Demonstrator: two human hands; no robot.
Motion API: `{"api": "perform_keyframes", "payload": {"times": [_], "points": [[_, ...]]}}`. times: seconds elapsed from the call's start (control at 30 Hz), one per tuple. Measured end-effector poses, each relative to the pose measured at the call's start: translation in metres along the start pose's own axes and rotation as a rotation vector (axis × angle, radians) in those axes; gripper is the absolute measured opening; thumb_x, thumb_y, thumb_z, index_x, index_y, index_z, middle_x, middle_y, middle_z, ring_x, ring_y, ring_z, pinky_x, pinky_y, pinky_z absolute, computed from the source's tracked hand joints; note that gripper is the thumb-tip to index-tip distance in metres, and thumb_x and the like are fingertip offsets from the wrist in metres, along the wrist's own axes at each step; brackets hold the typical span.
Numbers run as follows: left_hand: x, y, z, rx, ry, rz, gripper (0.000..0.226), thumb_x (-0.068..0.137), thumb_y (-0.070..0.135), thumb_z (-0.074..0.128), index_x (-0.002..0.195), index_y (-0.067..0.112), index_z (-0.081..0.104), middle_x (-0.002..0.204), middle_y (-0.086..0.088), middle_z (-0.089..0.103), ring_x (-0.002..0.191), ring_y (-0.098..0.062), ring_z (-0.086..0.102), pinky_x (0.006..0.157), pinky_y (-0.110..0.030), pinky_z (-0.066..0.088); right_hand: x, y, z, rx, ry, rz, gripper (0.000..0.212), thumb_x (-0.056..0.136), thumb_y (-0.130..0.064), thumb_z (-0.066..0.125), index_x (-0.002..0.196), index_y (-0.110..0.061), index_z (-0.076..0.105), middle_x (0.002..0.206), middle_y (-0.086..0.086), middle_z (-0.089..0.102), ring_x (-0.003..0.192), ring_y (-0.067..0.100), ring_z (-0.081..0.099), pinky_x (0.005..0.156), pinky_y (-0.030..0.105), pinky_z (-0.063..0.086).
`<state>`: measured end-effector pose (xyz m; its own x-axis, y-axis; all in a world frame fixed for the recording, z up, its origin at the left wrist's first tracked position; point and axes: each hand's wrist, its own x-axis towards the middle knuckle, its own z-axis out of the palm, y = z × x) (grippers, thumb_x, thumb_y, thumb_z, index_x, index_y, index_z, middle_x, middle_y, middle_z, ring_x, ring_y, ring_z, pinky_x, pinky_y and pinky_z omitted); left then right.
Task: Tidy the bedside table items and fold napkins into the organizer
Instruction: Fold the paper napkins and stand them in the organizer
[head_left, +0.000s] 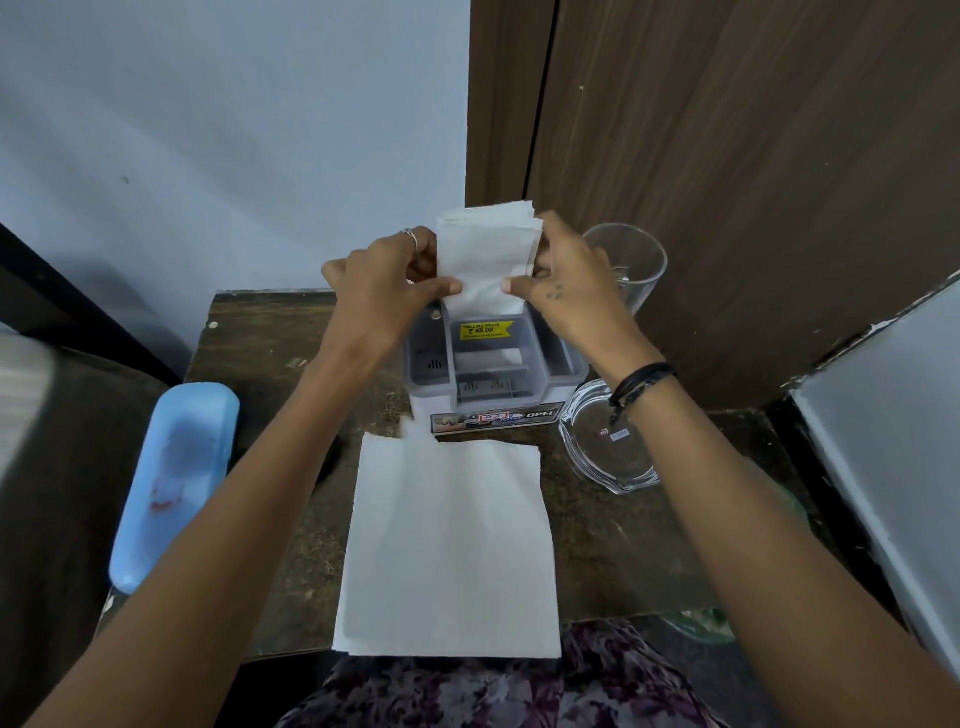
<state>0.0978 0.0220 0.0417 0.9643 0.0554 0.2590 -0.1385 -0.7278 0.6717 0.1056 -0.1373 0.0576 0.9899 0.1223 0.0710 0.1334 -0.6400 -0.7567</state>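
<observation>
1. Napkins, folded into 1 upright stack (485, 260), sit pinched between both hands, long axis running 12 to 6 o'clock, lower end already at the mouth of the organizer (493, 364).
2. Left hand (387, 280) pinches the stack's 9 o'clock edge, thumb in front and fingers curled behind; right hand (563, 280) pinches the 3 o'clock edge the same way. Both grips are narrow, closed on paper.
3. Organizer lies directly at 6 o'clock from the grip, its rear slot under the stack, so the coming move looks like a straight push downward; both hands are equally near.
4. Another napkin (449, 545) lies flat and unfolded on the table (260, 353) at 6 o'clock of the organizer.
5. At 3 o'clock stand a clear glass (631, 265) and a glass dish (605, 447); at 8 o'clock lies a blue case (174, 483).
</observation>
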Motion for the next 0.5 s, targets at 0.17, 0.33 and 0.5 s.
{"api": "perform_keyframes", "payload": {"times": [0.17, 0.33, 0.5], "points": [[-0.0033, 0.0027, -0.0043, -0.083, 0.032, 0.04, 0.013, 0.078, 0.023, 0.07, 0.085, 0.02, 0.06, 0.084, 0.007, 0.064, 0.086, -0.012, 0.059, 0.081, -0.03, 0.016, 0.0002, 0.0023, -0.0065, -0.102, -0.018, 0.007, 0.052, 0.083, -0.01, 0.067, 0.128, -0.016, 0.041, 0.109, 0.002, 0.058, 0.092, 0.011, 0.047, 0.07, 0.013, 0.039], [-0.0051, 0.0006, 0.0012, -0.052, -0.006, 0.011, 0.012, 0.08, 0.026, 0.069, 0.082, 0.023, 0.058, 0.08, 0.007, 0.061, 0.083, -0.013, 0.057, 0.086, -0.034, 0.026, -0.0069, 0.0033, -0.0014, -0.175, 0.036, -0.023, 0.051, 0.084, -0.007, 0.066, 0.13, -0.014, 0.045, 0.116, 0.008, 0.061, 0.107, 0.021, 0.054, 0.072, 0.02, 0.035], [-0.0044, 0.0003, 0.002, -0.031, -0.009, 0.011, 0.011, 0.078, 0.024, 0.07, 0.081, 0.018, 0.061, 0.079, 0.005, 0.062, 0.087, -0.019, 0.062, 0.086, -0.037, 0.025, -0.0076, 0.0009, -0.0024, -0.211, 0.037, -0.015, 0.053, 0.084, -0.01, 0.068, 0.131, -0.014, 0.044, 0.12, 0.01, 0.06, 0.115, 0.027, 0.051, 0.078, 0.031, 0.043]]}}
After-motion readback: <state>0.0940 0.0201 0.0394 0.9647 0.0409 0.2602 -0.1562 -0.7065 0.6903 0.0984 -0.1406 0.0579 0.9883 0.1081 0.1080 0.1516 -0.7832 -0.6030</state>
